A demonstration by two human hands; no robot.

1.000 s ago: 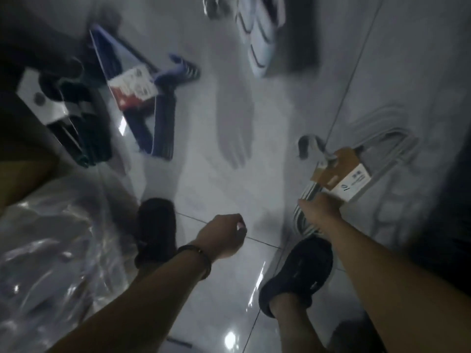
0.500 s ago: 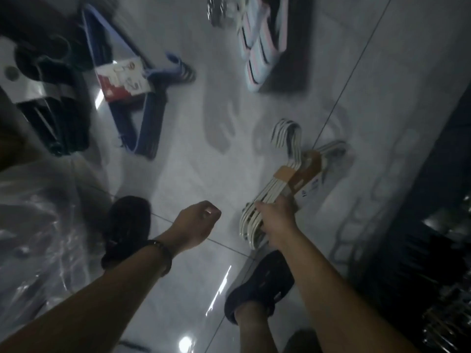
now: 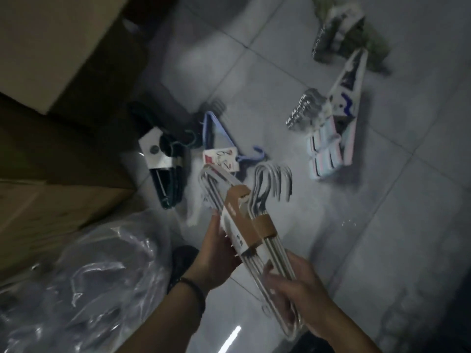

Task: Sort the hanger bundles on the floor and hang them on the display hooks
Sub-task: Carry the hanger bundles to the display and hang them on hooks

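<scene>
A bundle of white hangers (image 3: 257, 212) with a brown cardboard sleeve is lifted off the floor in front of me. My right hand (image 3: 293, 299) grips its lower end, fingers curled round the bars. My left hand (image 3: 216, 253) holds the bundle at the cardboard sleeve from the left side. On the grey tiles beyond lie a blue hanger bundle (image 3: 216, 138) with a red-and-white tag, a black hanger bundle (image 3: 165, 169) with a silver card, and a pastel striped bundle (image 3: 334, 138). No display hooks are in view.
Brown cardboard boxes (image 3: 51, 72) stand at the left. A clear plastic bag (image 3: 76, 289) lies at the lower left. A dark green packaged bundle (image 3: 341, 34) sits at the top right. One of my black shoes (image 3: 182, 261) shows under my left arm.
The white bundle has come up off the floor in my right hand. My left hand, curled and empty before, has taken hold of the sleeve. My view has swung towards the boxes.
</scene>
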